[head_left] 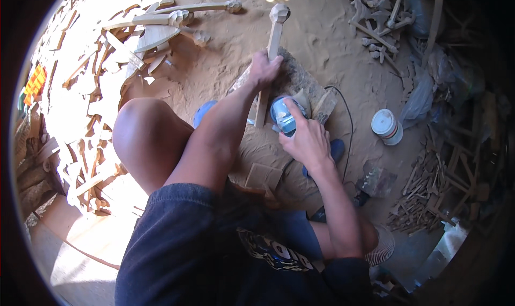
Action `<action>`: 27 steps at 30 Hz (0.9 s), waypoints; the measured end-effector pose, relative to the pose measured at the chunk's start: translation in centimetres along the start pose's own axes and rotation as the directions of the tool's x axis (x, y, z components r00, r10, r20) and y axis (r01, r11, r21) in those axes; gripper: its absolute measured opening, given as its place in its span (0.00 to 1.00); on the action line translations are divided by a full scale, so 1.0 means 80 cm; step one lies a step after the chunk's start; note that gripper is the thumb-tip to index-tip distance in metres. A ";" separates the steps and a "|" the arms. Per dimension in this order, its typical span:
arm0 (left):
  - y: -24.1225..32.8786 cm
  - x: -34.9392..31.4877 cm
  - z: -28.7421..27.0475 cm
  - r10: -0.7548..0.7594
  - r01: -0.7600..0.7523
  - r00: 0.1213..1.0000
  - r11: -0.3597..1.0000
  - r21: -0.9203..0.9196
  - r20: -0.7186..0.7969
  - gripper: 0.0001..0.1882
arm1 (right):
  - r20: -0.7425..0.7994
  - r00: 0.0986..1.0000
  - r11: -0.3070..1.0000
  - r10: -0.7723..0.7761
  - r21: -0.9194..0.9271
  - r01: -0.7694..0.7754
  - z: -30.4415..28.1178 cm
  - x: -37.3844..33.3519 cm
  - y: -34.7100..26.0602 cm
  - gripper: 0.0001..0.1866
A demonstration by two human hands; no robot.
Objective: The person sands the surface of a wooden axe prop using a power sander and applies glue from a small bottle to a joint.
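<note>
My left hand (264,70) is wrapped round the shaft of a pale wooden stick (274,42). The stick ends in a faceted knob on its far side, and its lower end slants back toward me past a stone block (298,75). My right hand (308,137) is closed over a blue electric sander (284,115), just right of the stick's lower end. I cannot tell whether the tool touches the wood, and its underside is hidden. A black cord (351,123) loops across the sand to its right.
Several knobbed sticks (155,19) and wood offcuts lie at the left. A white tub (386,124) stands at the right, near a clear plastic bag (420,99) and a heap of thin wooden pieces (418,198). More carved pieces (381,16) lie at the far right.
</note>
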State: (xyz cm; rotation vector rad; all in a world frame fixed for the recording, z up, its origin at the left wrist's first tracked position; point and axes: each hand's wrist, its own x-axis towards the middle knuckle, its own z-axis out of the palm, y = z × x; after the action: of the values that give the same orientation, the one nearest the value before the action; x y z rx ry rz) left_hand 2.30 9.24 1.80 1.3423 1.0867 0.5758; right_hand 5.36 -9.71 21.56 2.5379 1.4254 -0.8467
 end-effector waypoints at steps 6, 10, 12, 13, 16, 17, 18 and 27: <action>0.005 -0.001 0.001 -0.014 0.014 1.000 0.999 0.032 -0.002 0.23 | -0.003 1.000 1.000 -0.005 0.016 0.006 0.004 -0.001 -0.004 0.47; 0.003 -0.001 0.003 -0.003 0.003 1.000 1.000 0.031 -0.022 0.24 | 0.000 1.000 1.000 0.010 -0.013 -0.010 0.007 -0.002 -0.007 0.46; 0.001 0.000 0.003 -0.018 0.018 1.000 0.999 0.028 -0.012 0.24 | 0.000 1.000 1.000 0.014 -0.023 -0.014 0.007 -0.004 -0.006 0.46; 0.001 0.000 0.003 -0.031 0.031 1.000 0.999 0.028 -0.006 0.24 | -0.008 1.000 0.999 0.003 -0.036 -0.003 0.005 -0.004 -0.006 0.46; -0.003 0.001 0.003 -0.006 0.006 1.000 1.000 0.011 -0.022 0.24 | -0.018 1.000 0.997 -0.011 -0.073 0.010 -0.001 0.000 -0.006 0.46; -0.005 0.001 0.002 -0.008 0.008 1.000 1.000 0.012 -0.020 0.24 | -0.021 1.000 0.995 -0.016 -0.098 0.014 -0.002 0.002 -0.006 0.46; -0.006 0.004 0.001 -0.007 0.007 1.000 1.000 0.022 -0.009 0.24 | -0.023 1.000 0.995 -0.014 -0.097 0.012 -0.006 0.005 -0.007 0.46; -0.006 0.004 0.005 0.004 -0.004 1.000 1.000 0.009 -0.021 0.22 | -0.066 0.991 0.903 -0.117 -0.422 0.078 -0.012 0.032 0.010 0.48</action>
State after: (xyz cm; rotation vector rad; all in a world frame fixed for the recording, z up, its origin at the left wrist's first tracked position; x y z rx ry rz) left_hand 2.68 9.24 1.22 1.3494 1.1051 0.5889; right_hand 7.45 -7.89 20.90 2.2163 1.5715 -0.3826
